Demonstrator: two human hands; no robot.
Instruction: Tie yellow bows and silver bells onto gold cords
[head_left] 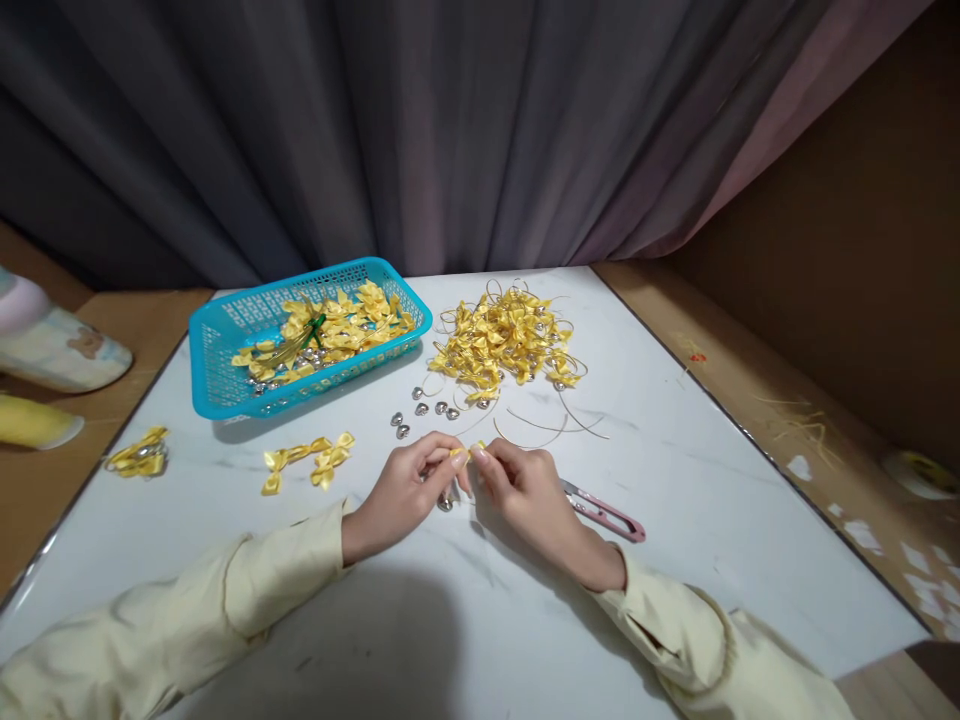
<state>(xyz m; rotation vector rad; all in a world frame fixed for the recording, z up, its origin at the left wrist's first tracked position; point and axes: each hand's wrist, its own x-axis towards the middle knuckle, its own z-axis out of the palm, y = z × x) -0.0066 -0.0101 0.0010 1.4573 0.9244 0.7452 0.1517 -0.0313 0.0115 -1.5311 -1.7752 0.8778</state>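
Blue basket (206,398): moulded plastic with perforated walls, containing folded yellow satin bows (371,305), silvery rounded beads (311,357) and a green tie (316,328) around a sheaf of thin strands. The basket rests on a glossy white, grey-veined tabletop (697,500); behind it hangs a dark pleated curtain (450,130). Right of the basket lies a heap of bows (499,340) tangled with fine gold-coloured wire loops. In front of the basket, a short row of loose bows (322,460) shows pinched middles and flared ends; near its right front corner are scattered polished beads (441,408).

The yellow ribbon piece (469,453), small and bright, is in front and to the right of the basket, between the left hand (405,490) and the right hand (529,490). Each hand has thumb and fingers closed in a pinch on it.

Fingertips cover most of the piece, so its full form cannot be made out. Farther right of the basket, pink-handled snips (611,515) are partly hidden behind the right hand. Left of the basket, a yellow roll (37,422) is cut off by the view's edge.
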